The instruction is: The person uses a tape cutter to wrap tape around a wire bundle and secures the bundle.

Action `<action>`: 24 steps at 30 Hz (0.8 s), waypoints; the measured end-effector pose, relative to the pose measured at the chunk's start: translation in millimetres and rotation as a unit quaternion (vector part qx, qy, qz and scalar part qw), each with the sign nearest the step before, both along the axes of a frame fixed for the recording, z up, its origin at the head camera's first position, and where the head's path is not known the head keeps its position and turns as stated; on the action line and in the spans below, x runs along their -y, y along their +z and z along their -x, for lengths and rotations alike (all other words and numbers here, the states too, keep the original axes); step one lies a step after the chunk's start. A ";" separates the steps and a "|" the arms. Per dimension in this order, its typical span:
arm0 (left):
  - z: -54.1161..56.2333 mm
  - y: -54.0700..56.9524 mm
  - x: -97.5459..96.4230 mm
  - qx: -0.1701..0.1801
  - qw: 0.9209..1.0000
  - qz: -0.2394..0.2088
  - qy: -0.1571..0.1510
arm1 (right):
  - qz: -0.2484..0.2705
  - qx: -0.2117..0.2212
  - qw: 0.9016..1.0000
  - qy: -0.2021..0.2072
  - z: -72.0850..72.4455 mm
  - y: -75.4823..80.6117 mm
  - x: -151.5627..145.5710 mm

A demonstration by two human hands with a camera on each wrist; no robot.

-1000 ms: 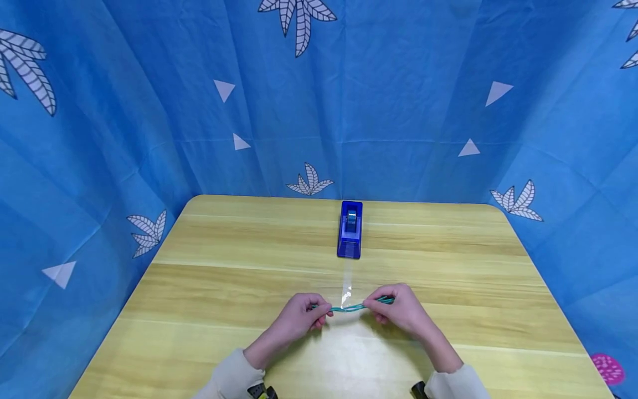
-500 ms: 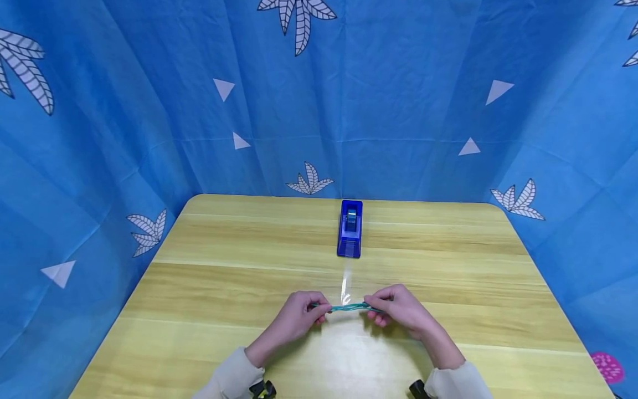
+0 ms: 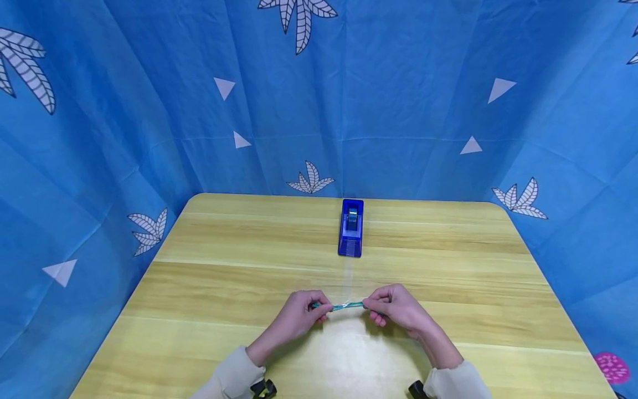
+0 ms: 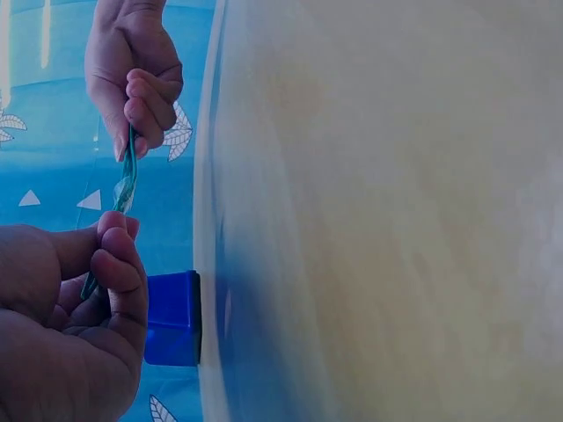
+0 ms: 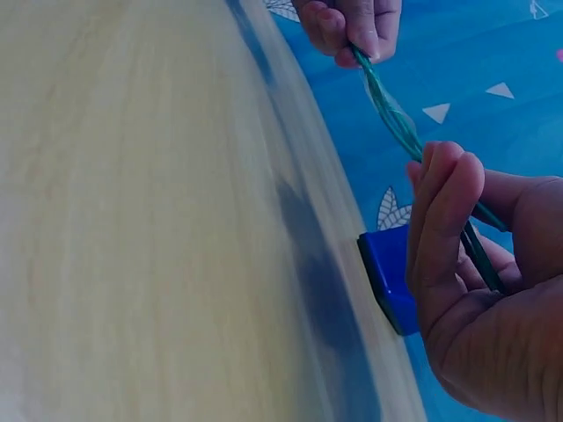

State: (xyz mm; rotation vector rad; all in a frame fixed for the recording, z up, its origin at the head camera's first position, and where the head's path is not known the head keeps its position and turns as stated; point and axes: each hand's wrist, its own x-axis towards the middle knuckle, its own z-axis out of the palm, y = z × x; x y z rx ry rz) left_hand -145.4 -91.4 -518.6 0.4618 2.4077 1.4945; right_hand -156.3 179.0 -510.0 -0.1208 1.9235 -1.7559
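Note:
A bundle of thin green strands, like cord or wire (image 3: 355,304), stretches between both hands above the table. My left hand (image 3: 302,312) pinches its left part between thumb and fingers, and my right hand (image 3: 397,308) pinches the right part the same way. Clear tape (image 3: 348,277) runs from a blue tape dispenser (image 3: 351,228) to the middle of the bundle. Both wrist views show the tape crumpled around the strands (image 5: 393,114) between the hands. Strand ends poke out past the right fingers in the right wrist view; the palms hide part of the bundle.
The dispenser stands near the back edge of the light wooden table (image 3: 224,244), its roll facing up. Blue patterned curtain (image 3: 408,100) hangs around the back and sides. Dark wrist cameras (image 3: 263,388) sit by the pale sleeve cuffs.
Between the hands the green bundle has turned, and the tape end now lies on the strands. Strands seen beyond the right fingers have dropped from sight in the head view. Hands barely shift.

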 end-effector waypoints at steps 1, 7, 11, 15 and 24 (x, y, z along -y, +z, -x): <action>-0.2 -0.6 0.0 0.006 1.000 0.001 0.001 | -0.002 -0.003 1.000 -0.005 -0.2 -0.1 0.5; -0.7 -2.7 -0.3 0.064 0.998 -0.017 0.008 | -0.013 -0.031 0.999 -0.032 -2.0 -0.2 1.3; 1.3 -5.8 0.4 0.116 0.991 -0.066 0.007 | -0.024 -0.066 0.997 -0.042 -2.5 0.1 1.8; 4.5 -7.6 1.5 0.184 0.977 -0.108 0.003 | -0.044 -0.105 0.993 -0.040 -1.9 -1.9 1.6; 6.3 -10.5 0.2 0.223 0.963 -0.144 0.035 | -0.084 -0.187 0.979 -0.019 -2.6 -2.5 1.5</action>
